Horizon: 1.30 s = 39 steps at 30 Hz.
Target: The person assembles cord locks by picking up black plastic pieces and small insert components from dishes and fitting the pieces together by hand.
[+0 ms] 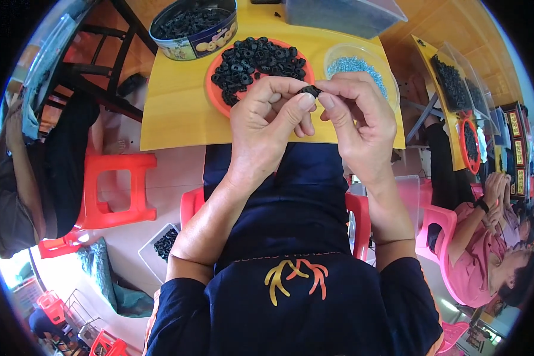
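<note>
both hands raised over the lap, just before the worktop edge. left hand and right hand meet; fingers of both pinch one small black ring between the tips. beyond, on the yellow worktop: orange plate heaped with black rings, clear bowl of blue beads to its right. farther, a round tin with more rings.

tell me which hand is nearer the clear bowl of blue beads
Right. The right hand is just in front of the bowl of blue beads, overlapping its near rim; the left hand is further left, before the orange plate.
</note>
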### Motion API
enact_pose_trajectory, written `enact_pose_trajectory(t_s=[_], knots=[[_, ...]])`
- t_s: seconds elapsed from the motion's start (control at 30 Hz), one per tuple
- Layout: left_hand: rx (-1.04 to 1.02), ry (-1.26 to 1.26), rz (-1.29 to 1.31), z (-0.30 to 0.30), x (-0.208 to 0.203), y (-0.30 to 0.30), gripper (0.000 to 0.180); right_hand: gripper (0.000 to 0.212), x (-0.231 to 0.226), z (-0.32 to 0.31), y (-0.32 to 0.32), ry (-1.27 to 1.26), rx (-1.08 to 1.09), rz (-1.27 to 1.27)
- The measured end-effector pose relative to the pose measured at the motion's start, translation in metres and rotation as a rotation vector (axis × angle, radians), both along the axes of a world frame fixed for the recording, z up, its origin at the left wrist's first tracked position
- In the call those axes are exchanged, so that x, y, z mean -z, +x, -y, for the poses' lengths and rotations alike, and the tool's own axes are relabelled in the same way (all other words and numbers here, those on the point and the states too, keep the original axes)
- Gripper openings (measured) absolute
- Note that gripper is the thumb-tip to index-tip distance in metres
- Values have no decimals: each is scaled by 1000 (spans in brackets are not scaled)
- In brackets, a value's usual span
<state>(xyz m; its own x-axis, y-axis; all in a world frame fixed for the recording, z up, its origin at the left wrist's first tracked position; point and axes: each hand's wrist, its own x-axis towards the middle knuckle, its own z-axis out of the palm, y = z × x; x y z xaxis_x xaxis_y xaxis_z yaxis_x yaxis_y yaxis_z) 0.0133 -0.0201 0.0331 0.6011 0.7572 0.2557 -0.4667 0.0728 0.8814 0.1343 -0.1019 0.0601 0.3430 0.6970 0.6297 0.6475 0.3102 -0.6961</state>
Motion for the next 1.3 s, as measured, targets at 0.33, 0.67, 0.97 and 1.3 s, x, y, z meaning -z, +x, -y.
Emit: enact_pose_trajectory(t_s=[0.33, 0.67, 0.97, 1.3], knots=[[78, 13, -81, -2, -1, -7, 8, 10, -14, 8, 20, -137, -159, 121], [125, 82, -27, 7, -16, -15, 14, 15, -28, 22, 20, -284, -401, -368], [91, -29, -13, 9, -11, -9, 15, 23, -25, 22, 9, -186, -284, -354], [103, -36, -15, 7, -6, -8, 16, 16, -5, 21, 5, -90, -283, -423]])
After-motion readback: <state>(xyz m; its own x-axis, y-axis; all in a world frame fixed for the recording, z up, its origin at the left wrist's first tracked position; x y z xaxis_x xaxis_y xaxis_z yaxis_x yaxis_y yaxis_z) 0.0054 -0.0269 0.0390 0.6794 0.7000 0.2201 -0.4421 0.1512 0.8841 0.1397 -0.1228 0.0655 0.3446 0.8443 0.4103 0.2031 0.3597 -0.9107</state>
